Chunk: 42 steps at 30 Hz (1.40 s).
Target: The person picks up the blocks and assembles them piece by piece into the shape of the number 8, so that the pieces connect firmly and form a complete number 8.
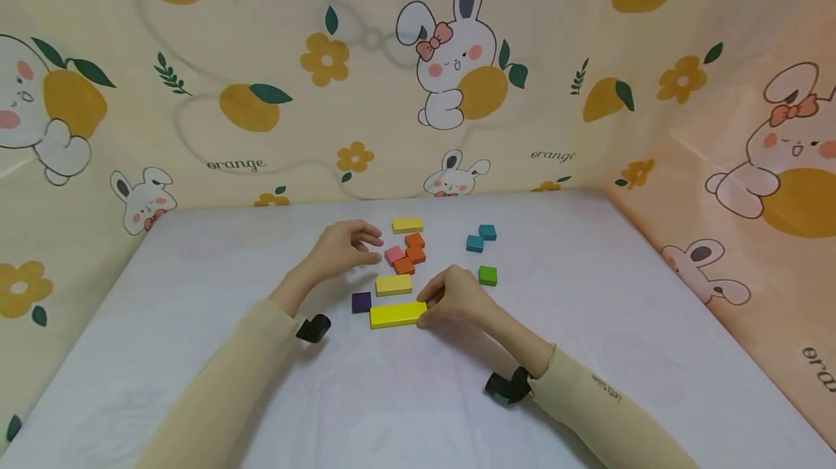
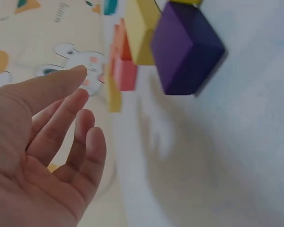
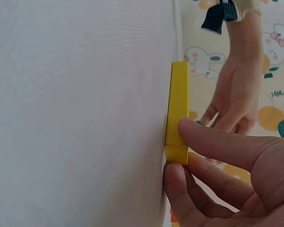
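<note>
My right hand (image 1: 460,298) pinches the right end of a long bright yellow block (image 1: 395,315). In the right wrist view, the thumb lies on one side of this yellow block (image 3: 178,101) and fingertips are at its near end. My left hand (image 1: 341,247) hovers with relaxed, slightly bent fingers left of a pink block (image 1: 394,255), holding nothing. A dark purple block (image 1: 361,302) sits at the long block's left end; it looms large beside the left hand in the left wrist view. Just behind the long block lies a shorter pale yellow block (image 1: 394,285).
Several orange blocks (image 1: 415,255) cluster against the pink one, with another pale yellow block (image 1: 408,225) behind. Farther right are two blue blocks (image 1: 475,243) and a green block (image 1: 488,276). Patterned cloth (image 1: 372,99) walls the white table (image 1: 366,411) at the back and sides.
</note>
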Available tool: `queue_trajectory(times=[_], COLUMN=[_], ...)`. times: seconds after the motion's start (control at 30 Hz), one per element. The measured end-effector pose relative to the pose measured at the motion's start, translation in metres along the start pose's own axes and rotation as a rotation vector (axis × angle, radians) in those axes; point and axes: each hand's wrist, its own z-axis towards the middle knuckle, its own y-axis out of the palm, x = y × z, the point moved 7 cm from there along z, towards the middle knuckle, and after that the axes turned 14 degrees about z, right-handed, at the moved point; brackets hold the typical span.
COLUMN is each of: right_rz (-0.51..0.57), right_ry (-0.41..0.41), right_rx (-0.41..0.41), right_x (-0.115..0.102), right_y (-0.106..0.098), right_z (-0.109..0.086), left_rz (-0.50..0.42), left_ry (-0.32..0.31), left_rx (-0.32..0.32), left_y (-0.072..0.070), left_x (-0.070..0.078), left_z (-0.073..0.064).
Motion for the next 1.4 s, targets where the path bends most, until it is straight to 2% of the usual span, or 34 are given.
queue_trajectory(times=[0.13, 0.3, 0.63, 0.87, 1.13, 1.4], right_rz=[0.000, -0.005, -0.004, -0.003, 0.005, 0.004], right_ry=[-0.003, -0.021, -0.027, -0.021, -0.001, 0.001], right_rx=[-0.009, -0.019, -0.020, -0.013, -0.015, -0.016], right_x=[0.001, 0.001, 0.000, 0.000, 0.001, 0.001], right_y=[0.000, 0.001, 0.000, 0.000, 0.001, 0.001], right_z=[0.001, 0.001, 0.002, 0.001, 0.000, 0.001], left_rz=[-0.032, -0.048, -0.080, -0.088, -0.079, -0.072], left_ry=[-0.029, -0.057, -0.136, -0.120, -0.106, -0.098], left_rx=[-0.017, -0.049, -0.084, -0.067, -0.039, -0.045], left_y=[0.009, 0.016, 0.027, 0.033, 0.033, 0.035], left_x=[-0.009, -0.014, -0.021, -0.025, -0.023, -0.022], left_z=[0.013, 0.022, 0.028, 0.032, 0.032, 0.034])
